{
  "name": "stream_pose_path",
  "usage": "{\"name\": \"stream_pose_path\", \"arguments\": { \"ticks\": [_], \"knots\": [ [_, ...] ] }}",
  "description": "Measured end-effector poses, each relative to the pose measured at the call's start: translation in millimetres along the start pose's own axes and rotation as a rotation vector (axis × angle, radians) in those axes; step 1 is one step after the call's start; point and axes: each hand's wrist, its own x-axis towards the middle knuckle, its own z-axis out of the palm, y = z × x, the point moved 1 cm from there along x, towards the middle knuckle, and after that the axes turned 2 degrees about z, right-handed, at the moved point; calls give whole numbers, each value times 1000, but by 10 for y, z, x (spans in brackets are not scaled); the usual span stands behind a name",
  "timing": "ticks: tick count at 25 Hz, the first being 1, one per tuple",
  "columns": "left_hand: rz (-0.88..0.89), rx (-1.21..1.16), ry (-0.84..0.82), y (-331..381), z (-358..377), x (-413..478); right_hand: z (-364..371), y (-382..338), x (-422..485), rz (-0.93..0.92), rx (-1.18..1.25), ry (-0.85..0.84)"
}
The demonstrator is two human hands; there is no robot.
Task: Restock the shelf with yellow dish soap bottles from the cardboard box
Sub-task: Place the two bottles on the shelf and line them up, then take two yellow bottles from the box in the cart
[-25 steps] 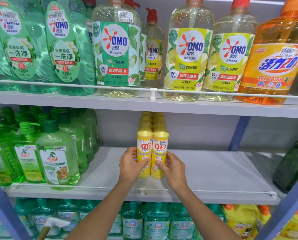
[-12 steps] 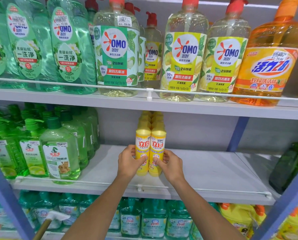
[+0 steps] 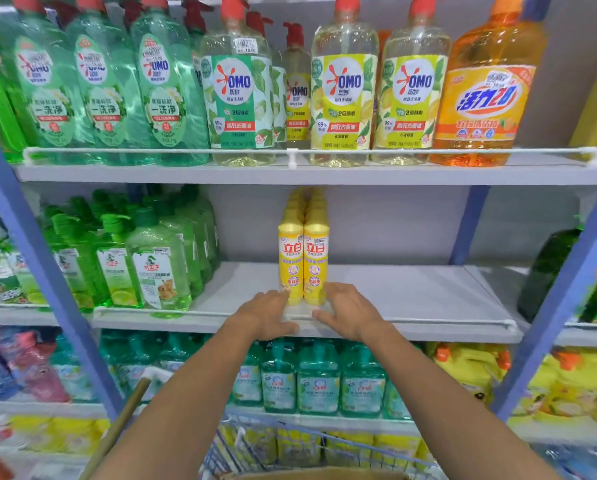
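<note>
Yellow dish soap bottles [image 3: 291, 268] stand upright, two abreast, fronting their row on the middle shelf [image 3: 411, 299]. Left hand [image 3: 266, 317] and right hand [image 3: 350, 315] clasped them a second ago. Now the grip is released, fingers slack beside the bases. Pair judged placed; cardboard box [image 3: 318, 474] next.

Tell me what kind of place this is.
Most likely a shop's cleaning-products aisle: railed shelves packed with rows of identical detergent bottles, price stickers on some, and a wire trolley below.
</note>
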Motion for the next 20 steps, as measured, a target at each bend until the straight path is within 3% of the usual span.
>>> {"name": "stream_pose_path", "arguments": {
  "ticks": [4,9,20],
  "knots": [
    [73,189,24,110,185,-569,-9,-252,-641,-6,-228,-23],
    [102,183,94,124,874,-1429,519,-524,-1630,44,-326,-116],
    [-63,35,-285,-205,2593,-2208,1847,-286,-2682,183,-223,-462]
  ]
}}
